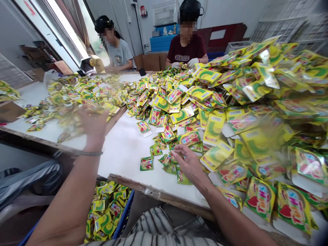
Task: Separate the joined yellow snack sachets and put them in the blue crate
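My left hand [95,119] reaches over the left part of the table, beside the left pile of yellow candy packets [87,89]. Motion smears its fingers, so I cannot make out whether they hold anything. My right hand [189,164] is low over the table near the front edge, palm turned left, with fingers loosely bent and the thumb apart. No packet shows in its grasp. Small green sachets [169,160] with watermelon pictures lie under and beside its fingertips. One green sachet [146,163] lies alone to the left. Yellow packets with white cards [214,128] are heaped just beyond and right.
A large heap of packets [256,85] rises at the right. A wooden strip [116,119] runs between the table sections. Below the edge stands a blue crate [125,213] full of packets. Two people sit across: one in maroon [186,48], one in grey [120,54].
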Motion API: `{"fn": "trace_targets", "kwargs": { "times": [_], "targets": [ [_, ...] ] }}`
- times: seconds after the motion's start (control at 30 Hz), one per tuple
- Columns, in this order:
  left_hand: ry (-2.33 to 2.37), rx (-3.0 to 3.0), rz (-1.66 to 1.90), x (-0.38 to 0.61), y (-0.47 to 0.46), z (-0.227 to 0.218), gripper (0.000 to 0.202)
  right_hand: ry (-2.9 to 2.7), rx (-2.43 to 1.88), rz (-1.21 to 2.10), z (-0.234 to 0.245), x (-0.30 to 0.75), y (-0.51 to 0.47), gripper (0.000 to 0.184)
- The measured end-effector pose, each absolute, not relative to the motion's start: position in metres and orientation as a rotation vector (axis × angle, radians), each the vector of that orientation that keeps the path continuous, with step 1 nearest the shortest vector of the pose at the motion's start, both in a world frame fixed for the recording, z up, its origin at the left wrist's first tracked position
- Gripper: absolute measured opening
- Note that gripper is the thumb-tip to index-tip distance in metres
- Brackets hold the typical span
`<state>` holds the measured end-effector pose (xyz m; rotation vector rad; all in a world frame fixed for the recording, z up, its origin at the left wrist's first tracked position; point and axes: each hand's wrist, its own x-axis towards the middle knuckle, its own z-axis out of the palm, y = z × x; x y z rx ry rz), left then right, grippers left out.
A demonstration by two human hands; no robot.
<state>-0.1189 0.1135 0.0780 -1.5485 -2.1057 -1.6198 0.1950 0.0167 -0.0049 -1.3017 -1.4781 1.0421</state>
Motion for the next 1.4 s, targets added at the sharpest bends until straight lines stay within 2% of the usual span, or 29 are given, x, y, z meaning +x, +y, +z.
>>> {"fn": "trace_targets", "kwargs": {
  "times": [0.07,0.13,0.27,0.37,0.53,0.77,0.87,0.93,1.03,1.13,1.23,1.4],
  "targets": [
    [-2.342,-1.719,-1.301,-0.096,0.114,0.065,0.044,-1.511,-1.306,1.014,-0.007,0.194,0.016,0.023],
    [-2.520,-2.182,-0.850,-0.058,0.103,0.040,0.028,-1.540,-1.293,1.007,-0.009,0.193,0.016,0.022],
    [-2.506,-2.303,-0.734,0.003,0.086,-0.007,0.030,-1.573,-1.269,1.013,-0.013,0.194,0.016,0.021],
    [-2.511,-2.295,-0.756,0.016,0.085,-0.019,0.022,-1.607,-1.270,0.984,-0.015,0.195,0.016,0.023],
    [-2.538,-2.350,-0.876,0.009,0.072,-0.010,0.015,-1.612,-1.287,0.929,-0.016,0.196,0.017,0.026],
    [-2.272,-2.707,-1.639,0.018,0.029,0.001,0.015,-1.488,-1.299,1.063,-0.019,0.193,0.025,0.048],
    [-2.332,-2.795,-1.711,0.020,0.024,-0.003,0.021,-1.561,-1.279,1.122,-0.022,0.194,0.027,0.032],
    [-2.437,-2.853,-1.454,0.018,0.024,-0.008,0.032,-1.537,-1.332,1.054,-0.023,0.197,0.028,0.030],
    [-2.483,-2.893,-0.867,0.013,0.023,-0.012,0.044,-1.481,-1.392,1.009,-0.024,0.201,0.029,0.031],
    [-2.501,-2.863,-0.636,0.008,0.020,-0.011,0.031,-1.429,-1.386,1.045,-0.028,0.202,0.030,0.031],
    [-2.647,-2.720,-0.919,0.007,0.018,-0.009,0.025,-1.362,-1.310,1.120,-0.031,0.204,0.031,0.032],
    [-2.781,-2.301,-2.096,0.010,0.018,-0.010,0.035,-1.264,-1.189,1.316,-0.020,0.210,0.029,0.037]
  ]
}}
